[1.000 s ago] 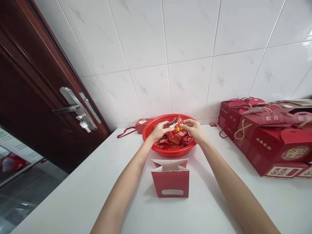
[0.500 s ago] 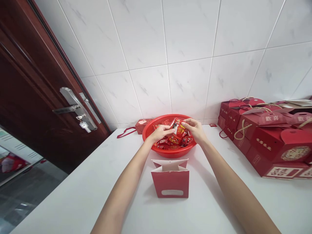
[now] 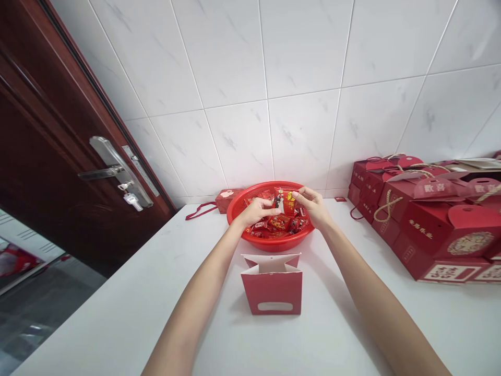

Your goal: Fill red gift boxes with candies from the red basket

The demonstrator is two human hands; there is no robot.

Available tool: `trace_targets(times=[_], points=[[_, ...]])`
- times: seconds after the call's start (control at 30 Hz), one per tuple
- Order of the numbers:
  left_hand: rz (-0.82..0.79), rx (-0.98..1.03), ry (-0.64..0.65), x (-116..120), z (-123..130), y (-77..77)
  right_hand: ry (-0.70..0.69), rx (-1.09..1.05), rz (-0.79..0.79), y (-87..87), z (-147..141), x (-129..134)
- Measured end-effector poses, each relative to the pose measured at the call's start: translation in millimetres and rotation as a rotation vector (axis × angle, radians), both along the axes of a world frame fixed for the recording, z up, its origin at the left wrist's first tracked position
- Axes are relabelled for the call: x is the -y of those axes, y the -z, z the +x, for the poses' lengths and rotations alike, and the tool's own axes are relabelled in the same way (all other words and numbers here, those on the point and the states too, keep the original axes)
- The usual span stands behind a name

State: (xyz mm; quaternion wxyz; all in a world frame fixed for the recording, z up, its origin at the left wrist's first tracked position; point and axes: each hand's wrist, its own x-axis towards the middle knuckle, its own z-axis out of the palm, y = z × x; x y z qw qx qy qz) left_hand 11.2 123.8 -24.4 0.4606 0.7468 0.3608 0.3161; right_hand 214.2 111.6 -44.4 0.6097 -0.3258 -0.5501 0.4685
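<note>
Between my two hands, above the red plastic basket (image 3: 274, 245), is a small red packet (image 3: 288, 202) with gold lettering and a printed figure. My left hand (image 3: 256, 212) pinches its left side between thumb and fingers. At its upper right corner, my right hand (image 3: 313, 207) grips it with thumb and fingertips. Several other red packets (image 3: 278, 223) lie in the basket below. On my side of the basket, a red paper gift box (image 3: 273, 292) stands upright with its top open and a pale window low on its front.
Red gift boxes (image 3: 426, 224) with rope handles are stacked at the right. A small red box (image 3: 227, 200) with a ribbon sits behind the basket's left side. A dark wooden door (image 3: 70, 156) with keys in its lock is at left; a tiled wall (image 3: 305, 130) rises behind the table.
The packet has been turned more upright, its printed face now towards me. Both hands keep hold of it in nearly the same place. The view has shifted slightly.
</note>
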Motion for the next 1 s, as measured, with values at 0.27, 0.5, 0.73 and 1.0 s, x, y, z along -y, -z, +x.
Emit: trace_targets(times=[0.27,0.5,0.73,1.0], points=[[-0.097,-0.035,0.086,-3.2,0.2,5.1,0.002,-0.057,0.011,-0.9,0.4,0.8],[-0.051,-0.015,-0.093,-14.7,-3.0,14.5,0.107,0.203,0.096,6.1,-2.3,-3.2],[-0.057,0.162,-0.115,-10.3,-1.8,11.0,0.054,0.228,0.070,5.0,-2.0,-1.7],[0.107,0.175,-0.197,-15.6,-2.8,15.2,0.075,0.210,0.019,8.5,-2.1,-5.9]])
